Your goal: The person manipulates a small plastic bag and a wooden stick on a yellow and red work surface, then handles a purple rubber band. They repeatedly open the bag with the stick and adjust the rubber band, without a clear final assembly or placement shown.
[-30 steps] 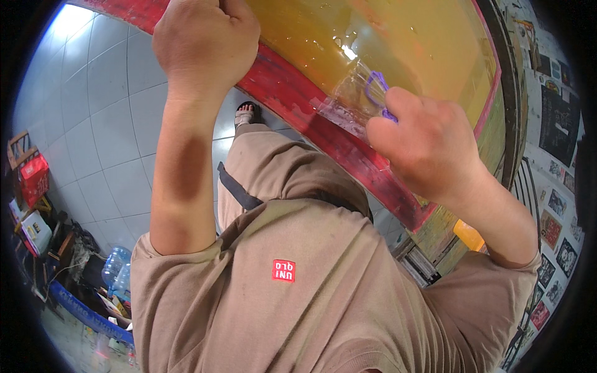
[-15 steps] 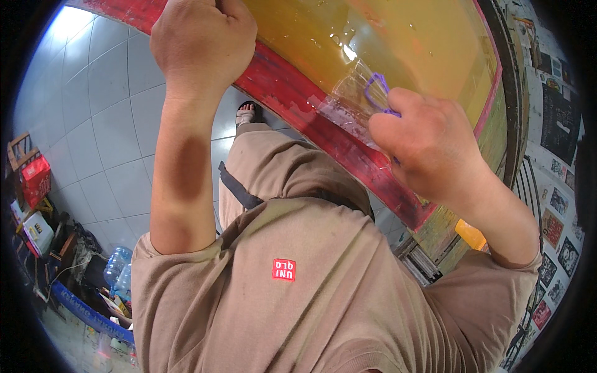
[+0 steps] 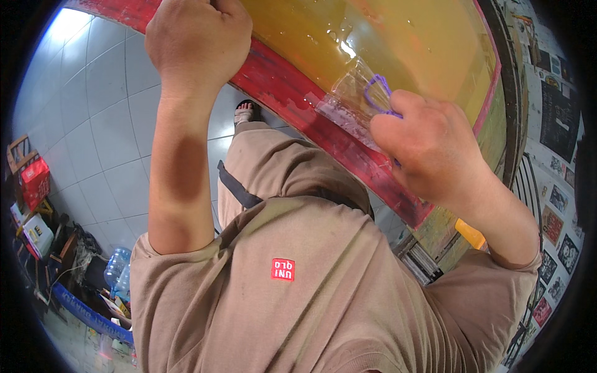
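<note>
A wide frame with a red-painted edge [image 3: 292,102] and a wet, glossy yellow surface [image 3: 429,37] lies in front of me. My left hand [image 3: 199,40] is closed in a fist over its near red edge at the upper left; its fingertips, and whatever they hold, are hidden. On the right, my right hand [image 3: 426,146] is closed on a clear plastic piece, perhaps a pouch [image 3: 351,93], with a loop of purple cord [image 3: 375,93]. That plastic lies over the red edge and the yellow surface. Droplets and a bright wet patch show just beyond it.
Grey floor tiles [image 3: 112,124] stretch to the left. A red bag [image 3: 35,181], clear plastic bottles [image 3: 117,266] and a blue strip [image 3: 90,314] line the far left. Pictures cover the wall [image 3: 553,211] at right. Below the frame's right corner is a yellow object [image 3: 471,235].
My left hand has shifted slightly left. My right hand and the clear plastic stay almost in place, both hands still closed.
</note>
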The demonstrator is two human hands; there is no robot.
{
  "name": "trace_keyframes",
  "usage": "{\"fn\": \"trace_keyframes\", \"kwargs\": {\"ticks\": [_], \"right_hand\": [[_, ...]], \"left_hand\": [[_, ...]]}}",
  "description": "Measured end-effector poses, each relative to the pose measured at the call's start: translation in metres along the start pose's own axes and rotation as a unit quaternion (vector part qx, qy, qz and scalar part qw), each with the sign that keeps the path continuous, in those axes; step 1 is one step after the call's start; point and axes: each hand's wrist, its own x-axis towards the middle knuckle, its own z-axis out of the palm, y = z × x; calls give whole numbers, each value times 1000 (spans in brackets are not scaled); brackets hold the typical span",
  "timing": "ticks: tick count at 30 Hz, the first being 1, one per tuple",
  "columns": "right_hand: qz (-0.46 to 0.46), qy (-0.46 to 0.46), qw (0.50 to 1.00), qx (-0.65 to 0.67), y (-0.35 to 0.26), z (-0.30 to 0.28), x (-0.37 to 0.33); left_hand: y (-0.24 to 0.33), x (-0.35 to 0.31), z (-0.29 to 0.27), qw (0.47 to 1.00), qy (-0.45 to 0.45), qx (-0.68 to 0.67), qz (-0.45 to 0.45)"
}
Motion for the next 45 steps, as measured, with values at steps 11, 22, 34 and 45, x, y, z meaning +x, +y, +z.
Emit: {"fn": "trace_keyframes", "kwargs": {"ticks": [11, 22, 34, 45], "right_hand": [[14, 10, 1000, 17, 7, 4, -9], [48, 177, 977, 106, 12, 4, -14], [16, 101, 991, 89, 3, -2, -21], [15, 95, 993, 66, -1, 1, -22]], "left_hand": [[10, 3, -5, 1000, -4, 12, 24], [132, -60, -40, 378, -353, -583, -627], [145, -70, 2, 375, -166, -696, -590], [136, -90, 7, 484, -207, -682, -507]]}}
